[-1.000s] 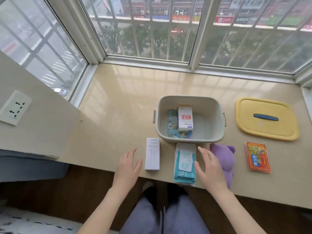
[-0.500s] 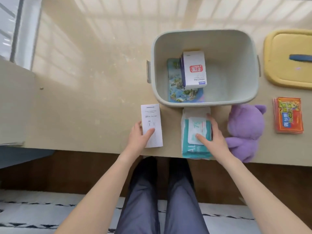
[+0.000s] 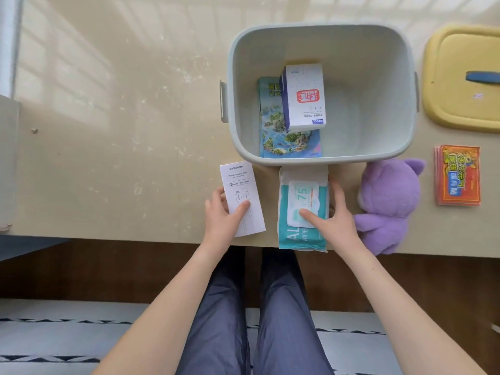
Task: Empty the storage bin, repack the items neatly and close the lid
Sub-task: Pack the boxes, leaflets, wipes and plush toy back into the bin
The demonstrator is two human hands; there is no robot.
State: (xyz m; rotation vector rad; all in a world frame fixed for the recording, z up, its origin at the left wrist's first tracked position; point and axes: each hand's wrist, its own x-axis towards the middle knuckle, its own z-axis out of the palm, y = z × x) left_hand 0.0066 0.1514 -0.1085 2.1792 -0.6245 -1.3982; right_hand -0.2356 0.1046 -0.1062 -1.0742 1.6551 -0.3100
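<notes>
Both hands are down on the goods now; a second ago they hovered clear.
The left hand (image 3: pixel 224 216) pinches the white UGREEN cable box (image 3: pixel 241 197), thumb on top, fingers at its 9 o'clock edge, long axis 11 to 5. The right hand (image 3: pixel 336 221) clamps the teal "75" wipes pack (image 3: pixel 303 209), lying 12 to 6 under the storage bin (image 3: pixel 378 85). A KOVOL box (image 3: pixel 304 97) sits inside, with the yellow lid (image 3: pixel 460 63) at the bin's 3 o'clock.

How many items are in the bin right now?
2: a blue illustrated booklet lying flat on the floor at the left of the bin, and a white box lying on top of it. Anything under the booklet would be hidden.
</notes>
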